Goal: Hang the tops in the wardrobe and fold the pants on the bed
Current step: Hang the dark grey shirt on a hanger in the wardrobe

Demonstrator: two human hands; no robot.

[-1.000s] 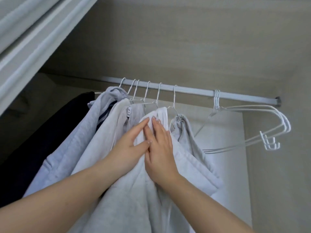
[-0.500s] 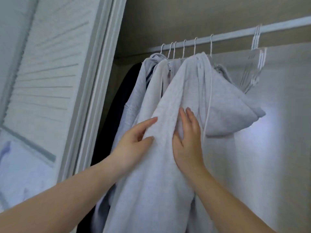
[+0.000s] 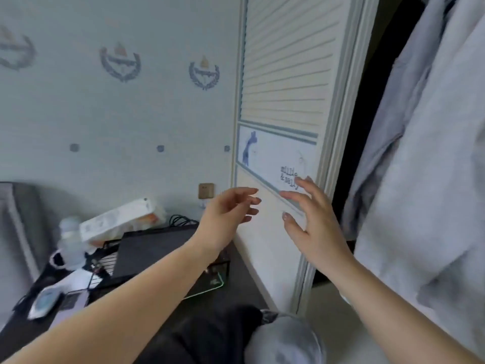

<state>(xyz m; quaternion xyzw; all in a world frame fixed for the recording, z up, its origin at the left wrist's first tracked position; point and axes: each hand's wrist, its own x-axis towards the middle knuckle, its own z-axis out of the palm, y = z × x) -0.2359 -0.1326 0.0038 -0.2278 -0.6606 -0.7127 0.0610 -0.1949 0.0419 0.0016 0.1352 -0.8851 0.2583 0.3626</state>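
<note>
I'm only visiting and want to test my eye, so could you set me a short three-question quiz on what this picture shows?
1. True or false: the left hand is holding a hanger.
2. Which lies closer to the hanging grey tops: the left hand or the right hand?
3. Multiple choice: the slatted wardrobe door carries A) a mirror, B) a blue animal picture with some lettering, C) a row of hooks.

Key:
1. False. Both hands are empty, with relaxed fingers spread in front of the door.
2. The right hand.
3. B.
</note>
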